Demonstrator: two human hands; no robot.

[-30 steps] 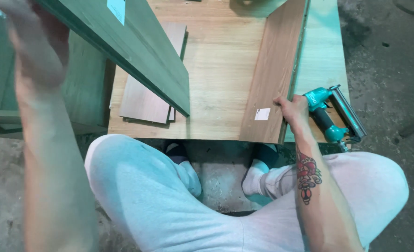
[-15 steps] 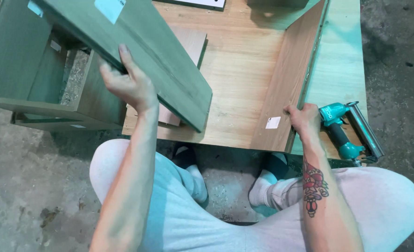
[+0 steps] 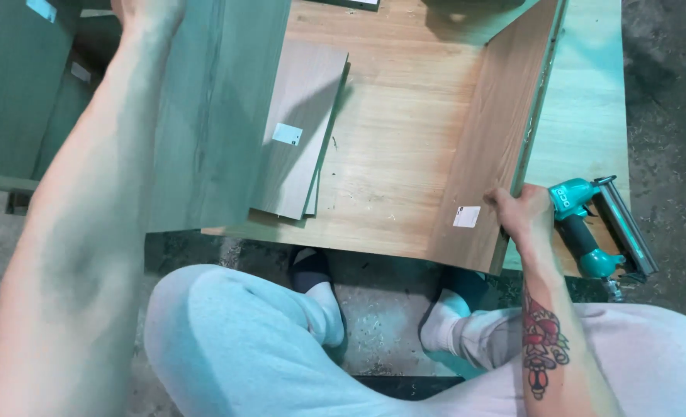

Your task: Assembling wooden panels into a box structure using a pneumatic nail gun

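Observation:
My left hand [image 3: 146, 11] is raised at the top left edge of view and grips a large grey-green board [image 3: 219, 116] that hangs over the left part of the wooden worktable [image 3: 397, 154]. My right hand [image 3: 524, 212] holds the near end of a brown wood-grain panel [image 3: 497, 131] that stands on its edge along the table's right side. A teal nail gun [image 3: 590, 224] lies just right of that hand.
A small stack of grey-brown panels [image 3: 300, 127] with a white sticker lies flat on the table. A grey-green cabinet [image 3: 11, 85] stands at the left. My legs in light trousers and socks are below the table edge, on a concrete floor with sawdust.
My left hand has lifted higher and carried the grey-green board to a steeper, more upright position over the table's left side. My right hand stays on the standing panel.

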